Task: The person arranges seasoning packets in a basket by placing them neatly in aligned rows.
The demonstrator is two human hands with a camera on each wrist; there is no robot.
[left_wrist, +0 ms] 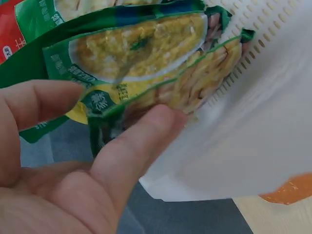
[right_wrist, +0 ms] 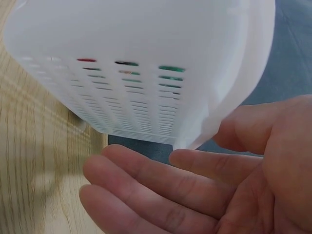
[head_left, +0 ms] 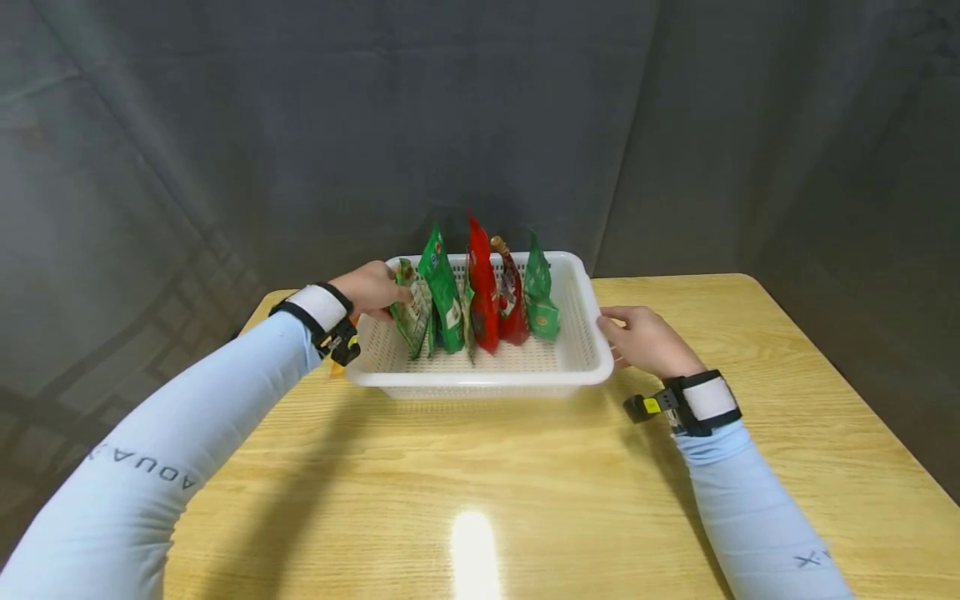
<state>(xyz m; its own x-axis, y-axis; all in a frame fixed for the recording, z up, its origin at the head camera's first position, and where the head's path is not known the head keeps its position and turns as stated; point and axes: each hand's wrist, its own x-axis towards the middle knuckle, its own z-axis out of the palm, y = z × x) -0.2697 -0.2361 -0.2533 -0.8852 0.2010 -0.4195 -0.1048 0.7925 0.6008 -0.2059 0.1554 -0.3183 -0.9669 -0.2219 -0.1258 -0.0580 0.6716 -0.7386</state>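
Note:
A white plastic basket (head_left: 480,379) stands on the table and holds a row of upright food packets. My left hand (head_left: 373,290) is over its left end, at the leftmost green packet (head_left: 411,321). In the left wrist view the thumb (left_wrist: 146,136) touches that packet's face; the index finger (left_wrist: 48,100) extends past its top edge, apart from the thumb. At the right end my right hand (head_left: 648,340) holds the basket's rim between thumb (right_wrist: 239,129) and index finger (right_wrist: 214,163). The other fingers there extend below the rim.
Further right in the basket stand a green packet (head_left: 444,292), a red packet (head_left: 483,287), a dark red packet (head_left: 513,300) and another green packet (head_left: 542,292). Something orange (left_wrist: 290,190) lies by the basket's left side. Behind the wooden table (head_left: 465,475) hangs a grey curtain (head_left: 450,125).

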